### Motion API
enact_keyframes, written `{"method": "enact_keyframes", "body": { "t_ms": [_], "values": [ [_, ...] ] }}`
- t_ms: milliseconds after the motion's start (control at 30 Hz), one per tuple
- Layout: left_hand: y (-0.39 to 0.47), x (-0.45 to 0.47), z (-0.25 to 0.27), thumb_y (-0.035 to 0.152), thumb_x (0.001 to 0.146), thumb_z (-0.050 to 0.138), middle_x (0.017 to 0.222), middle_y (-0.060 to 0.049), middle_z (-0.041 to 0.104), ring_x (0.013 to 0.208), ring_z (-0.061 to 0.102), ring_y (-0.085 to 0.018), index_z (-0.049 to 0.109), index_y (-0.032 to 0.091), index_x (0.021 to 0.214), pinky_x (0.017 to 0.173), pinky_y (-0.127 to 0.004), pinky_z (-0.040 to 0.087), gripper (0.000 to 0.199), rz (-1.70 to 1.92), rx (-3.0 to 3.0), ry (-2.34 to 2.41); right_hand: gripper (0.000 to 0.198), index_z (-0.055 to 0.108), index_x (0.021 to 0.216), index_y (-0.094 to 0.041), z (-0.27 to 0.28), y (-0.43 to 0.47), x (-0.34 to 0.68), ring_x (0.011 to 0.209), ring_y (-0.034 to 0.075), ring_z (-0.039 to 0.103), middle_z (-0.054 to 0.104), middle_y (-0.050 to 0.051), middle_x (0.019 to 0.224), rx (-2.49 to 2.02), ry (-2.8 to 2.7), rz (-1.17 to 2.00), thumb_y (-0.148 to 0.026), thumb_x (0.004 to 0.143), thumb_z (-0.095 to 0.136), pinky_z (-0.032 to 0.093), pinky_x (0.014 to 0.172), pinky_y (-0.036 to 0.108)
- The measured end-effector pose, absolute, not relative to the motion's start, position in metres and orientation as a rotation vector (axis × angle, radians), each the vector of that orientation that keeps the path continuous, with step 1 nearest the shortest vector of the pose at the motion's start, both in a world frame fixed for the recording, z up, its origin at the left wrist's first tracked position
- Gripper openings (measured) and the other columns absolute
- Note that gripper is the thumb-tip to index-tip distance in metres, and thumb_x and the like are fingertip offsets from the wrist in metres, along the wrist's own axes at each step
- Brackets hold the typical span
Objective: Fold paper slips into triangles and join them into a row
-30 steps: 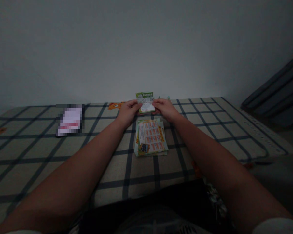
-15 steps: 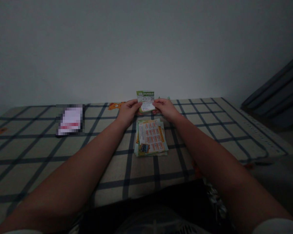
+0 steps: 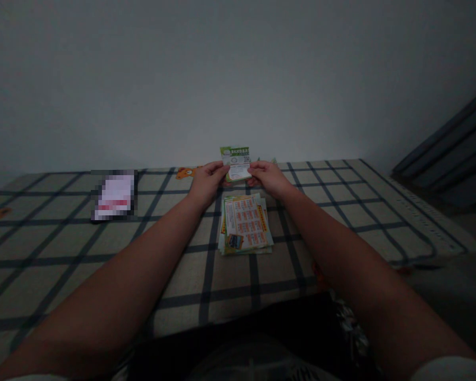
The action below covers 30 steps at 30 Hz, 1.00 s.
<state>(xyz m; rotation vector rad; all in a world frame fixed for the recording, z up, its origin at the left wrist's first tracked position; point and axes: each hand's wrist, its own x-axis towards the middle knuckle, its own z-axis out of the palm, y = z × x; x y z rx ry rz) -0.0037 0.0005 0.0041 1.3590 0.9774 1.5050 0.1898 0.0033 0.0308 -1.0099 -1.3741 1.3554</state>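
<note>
Where the checked cloth (image 3: 238, 278) spreads widest, it bears a loosely squared pile (image 3: 246, 222) of printed sheets. Left hand (image 3: 207, 182) and right hand (image 3: 271, 177), set slightly apart, each pinch one side of a leaflet (image 3: 238, 155); single or layered, cannot tell. Good holding calls for light, level pressure to avoid creasing. Leaflet sits between both hands, beyond the pile, tilted up.

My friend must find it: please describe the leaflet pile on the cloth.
On the checked cloth, look on the near side of the left hand and right hand. The leaflet pile lies there, edges uneven. Unlike the green-topped leaflet those hands hold, its top sheet shows rows of orange print and a small dark picture.
</note>
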Motion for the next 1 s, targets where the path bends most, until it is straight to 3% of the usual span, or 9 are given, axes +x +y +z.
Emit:
{"method": "enact_keyframes", "body": {
  "t_ms": [200, 467, 600, 733, 900, 1000],
  "values": [
    [0.0021, -0.0045, 0.0038, 0.045, 0.072, 0.081, 0.091, -0.006, 0.075, 0.076, 0.068, -0.017, 0.071, 0.016, 0.09, 0.066, -0.031, 0.059, 0.035, 1.58, 1.337, 1.01, 0.01, 0.067, 0.097, -0.016, 0.0287, 0.0016, 0.1906, 0.06, 0.009, 0.065, 0.07, 0.001, 0.073, -0.948, -1.409, 1.436, -0.01, 0.093, 0.06, 0.057, 0.06, 0.02],
    [-0.0047, -0.0019, 0.0082, 0.04, 0.072, 0.08, 0.091, -0.006, 0.075, 0.073, 0.067, -0.017, 0.072, 0.016, 0.093, 0.064, -0.029, 0.058, 0.033, 1.553, 1.306, 0.994, 0.009, 0.065, 0.086, -0.017, 0.0277, 0.0037, 0.193, 0.058, 0.01, 0.062, 0.068, 0.001, 0.067, -1.0, -1.414, 1.384, -0.009, 0.091, 0.063, 0.057, 0.063, 0.024],
    [-0.0043, -0.0021, 0.0086, 0.04, 0.072, 0.08, 0.09, -0.005, 0.075, 0.074, 0.068, -0.017, 0.072, 0.016, 0.091, 0.065, -0.029, 0.058, 0.031, 1.564, 1.32, 1.007, 0.011, 0.066, 0.099, -0.016, 0.0273, 0.0036, 0.192, 0.06, 0.011, 0.063, 0.068, 0.001, 0.07, -1.012, -1.408, 1.419, -0.01, 0.092, 0.061, 0.057, 0.064, 0.024],
    [-0.0017, -0.0027, 0.0078, 0.038, 0.072, 0.079, 0.086, -0.005, 0.075, 0.072, 0.068, -0.016, 0.07, 0.017, 0.086, 0.064, -0.029, 0.059, 0.027, 1.583, 1.321, 1.026, 0.024, 0.062, 0.115, -0.02, 0.0251, 0.0041, 0.1918, 0.061, 0.011, 0.064, 0.068, -0.001, 0.072, -0.952, -1.44, 1.388, -0.012, 0.092, 0.063, 0.056, 0.064, 0.024],
    [0.0, -0.0038, 0.0066, 0.04, 0.074, 0.078, 0.083, -0.004, 0.072, 0.071, 0.067, -0.017, 0.067, 0.017, 0.081, 0.065, -0.032, 0.059, 0.026, 1.572, 1.356, 1.051, 0.033, 0.054, 0.12, -0.025, 0.0254, 0.0041, 0.1926, 0.056, 0.011, 0.061, 0.065, -0.005, 0.068, -0.963, -1.44, 1.325, -0.015, 0.091, 0.064, 0.053, 0.06, 0.023],
    [0.001, -0.0044, 0.0068, 0.038, 0.071, 0.078, 0.088, -0.005, 0.073, 0.073, 0.068, -0.017, 0.067, 0.017, 0.085, 0.064, -0.031, 0.058, 0.027, 1.585, 1.283, 1.048, 0.027, 0.053, 0.117, -0.026, 0.0271, 0.0031, 0.1929, 0.059, 0.01, 0.063, 0.067, -0.005, 0.073, -0.948, -1.422, 1.323, -0.019, 0.093, 0.063, 0.053, 0.06, 0.022]
  ]
}}
